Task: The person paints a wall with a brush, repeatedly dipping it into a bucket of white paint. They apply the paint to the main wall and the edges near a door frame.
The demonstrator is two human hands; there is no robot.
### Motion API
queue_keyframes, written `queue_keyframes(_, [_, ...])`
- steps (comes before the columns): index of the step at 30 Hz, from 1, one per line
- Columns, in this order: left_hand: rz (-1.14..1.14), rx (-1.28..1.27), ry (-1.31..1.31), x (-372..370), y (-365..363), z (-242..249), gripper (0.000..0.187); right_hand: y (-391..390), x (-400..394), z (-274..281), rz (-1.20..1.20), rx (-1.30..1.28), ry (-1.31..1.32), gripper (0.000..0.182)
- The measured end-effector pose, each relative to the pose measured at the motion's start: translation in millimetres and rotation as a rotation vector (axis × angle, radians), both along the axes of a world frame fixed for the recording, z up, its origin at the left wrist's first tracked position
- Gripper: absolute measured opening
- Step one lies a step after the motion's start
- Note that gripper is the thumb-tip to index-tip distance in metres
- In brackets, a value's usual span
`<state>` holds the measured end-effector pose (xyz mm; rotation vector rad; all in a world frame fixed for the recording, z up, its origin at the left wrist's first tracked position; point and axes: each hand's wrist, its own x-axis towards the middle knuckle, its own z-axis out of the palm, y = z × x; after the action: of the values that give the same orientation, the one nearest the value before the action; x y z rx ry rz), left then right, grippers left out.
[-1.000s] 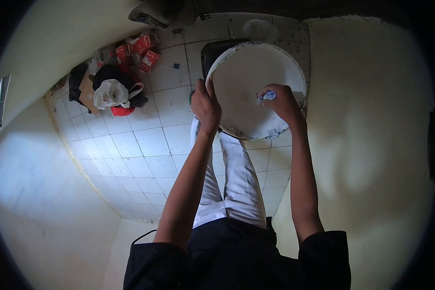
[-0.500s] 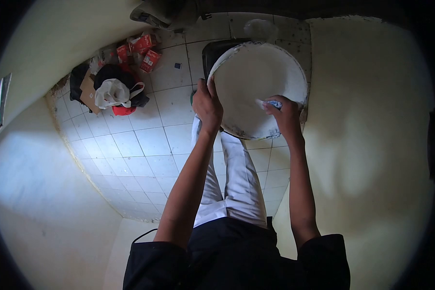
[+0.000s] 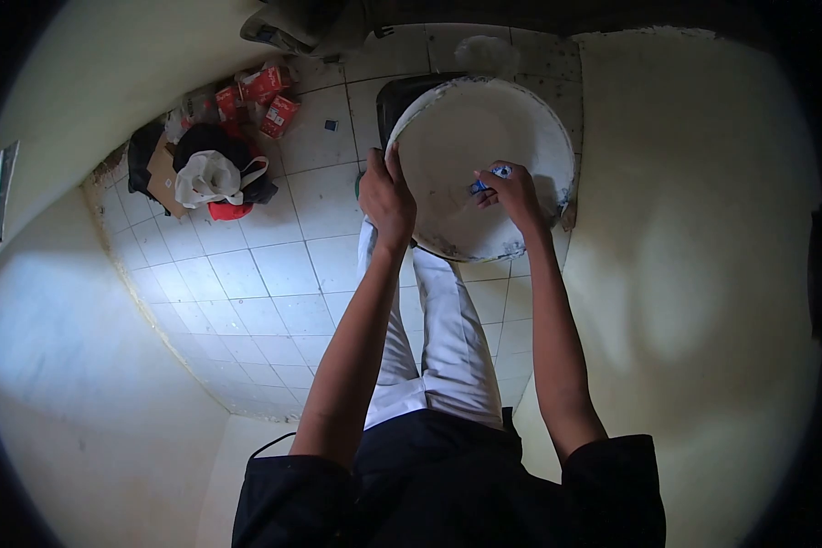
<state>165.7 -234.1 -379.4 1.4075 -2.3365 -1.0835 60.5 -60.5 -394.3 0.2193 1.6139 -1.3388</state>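
Observation:
A large round white basin [image 3: 447, 137] with a dirty rim is held up in front of me, above a tiled floor. My left hand [image 3: 386, 196] grips its left rim. My right hand [image 3: 511, 194] is inside the basin, near the lower right, closed on a small blue and white object [image 3: 491, 175] pressed against the inner surface. What that object is I cannot tell. My white trousers show below the basin.
A dark container [image 3: 400, 96] stands behind the basin. A heap of bags and cloth [image 3: 212, 173] and red cartons [image 3: 267, 91] lie at the far left corner of the floor. Pale walls [image 3: 694, 274] close in on both sides.
My right hand with the small object moved down toward the basin's lower right rim, then back left and up toward the middle. The left hand kept its grip on the rim.

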Motion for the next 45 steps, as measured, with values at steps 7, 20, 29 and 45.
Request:
queue_keyframes(7, [-0.008, -0.019, 0.0, 0, 0, 1, 0.034, -3, -8, -9, 0.001, -0.032, -0.047, 0.02])
queue_keyframes(20, [-0.025, 0.02, -0.094, 1, -2, 8, 0.037, -13, -10, 6, -0.055, -0.063, -0.044, 0.027])
queue_keyframes(29, [-0.039, -0.08, 0.029, 2, -2, 3, 0.033, 11, 2, 49, -0.014, 0.125, 0.205, 0.02])
queue_keyframes(45, [-0.041, -0.072, -0.013, 3, -3, 4, 0.032, 19, 29, 77, 0.273, 0.274, 0.651, 0.008])
